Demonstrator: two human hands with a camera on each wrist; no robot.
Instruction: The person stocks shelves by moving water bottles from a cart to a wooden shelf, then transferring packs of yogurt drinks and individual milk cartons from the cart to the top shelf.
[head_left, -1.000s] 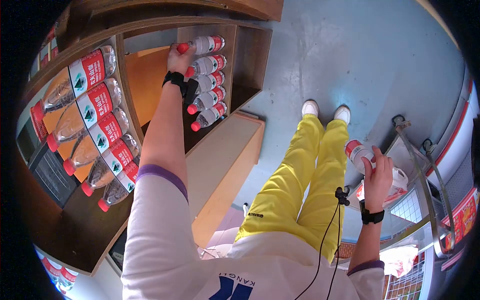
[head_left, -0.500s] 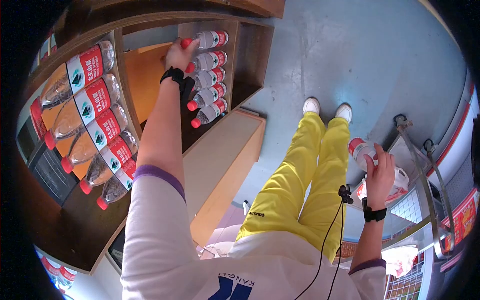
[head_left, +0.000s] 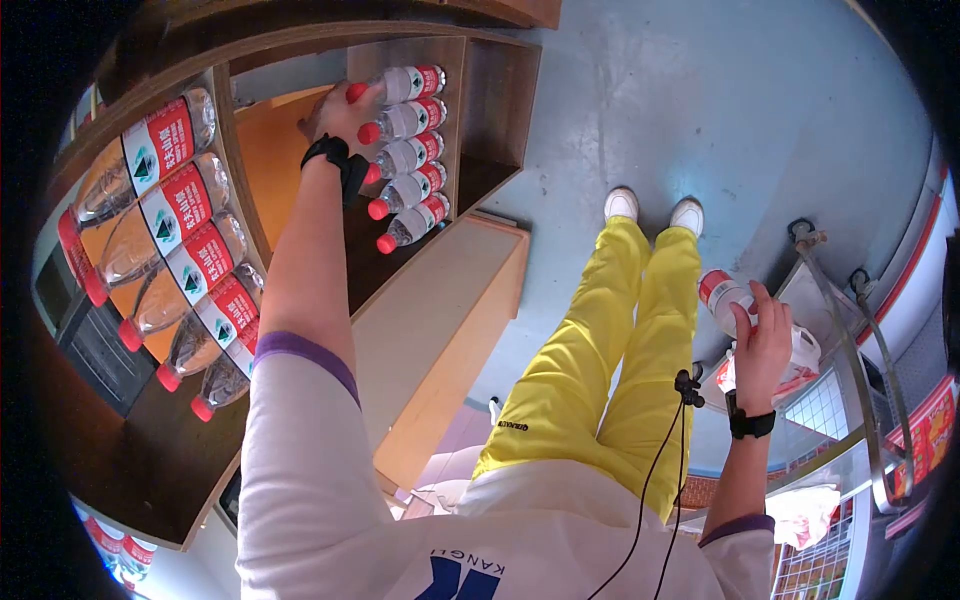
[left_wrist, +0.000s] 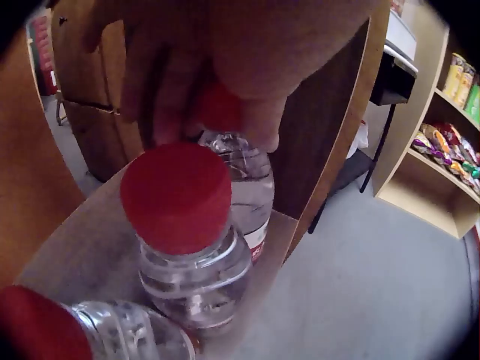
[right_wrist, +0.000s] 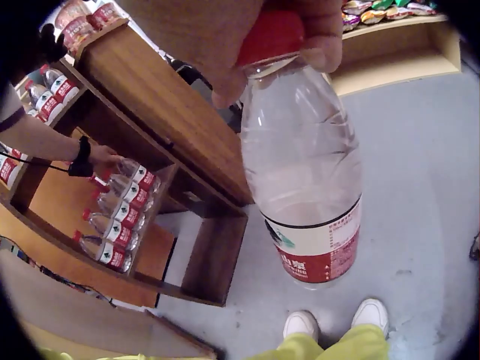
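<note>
In the head view my left hand (head_left: 342,115) reaches into the wooden shelf and pinches the red cap of the farthest water bottle (head_left: 412,83) in a row. That bottle stands upright on the shelf board. The left wrist view shows thumb and fingers round its cap, with two nearer bottles, one of them a red-capped water bottle (left_wrist: 195,277), in front. My right hand (head_left: 762,350), held out over the floor, grips another water bottle (right_wrist: 300,165) by its red cap. It hangs base down and has a red and white label.
More large water bottles (head_left: 185,215) line the shelf compartment at left. Upright dividers (head_left: 460,130) split the wooden shelf. A metal rail (head_left: 840,330) and a white plastic bag (head_left: 803,355) lie near the right hand. Snack packets (left_wrist: 450,150) fill a rack across the floor.
The left wrist has shifted slightly left, uncovering the cap of the third bottle, while the fingers stay at the farthest cap. My right hand keeps its bottle nearly still. The head view has shifted slightly.
</note>
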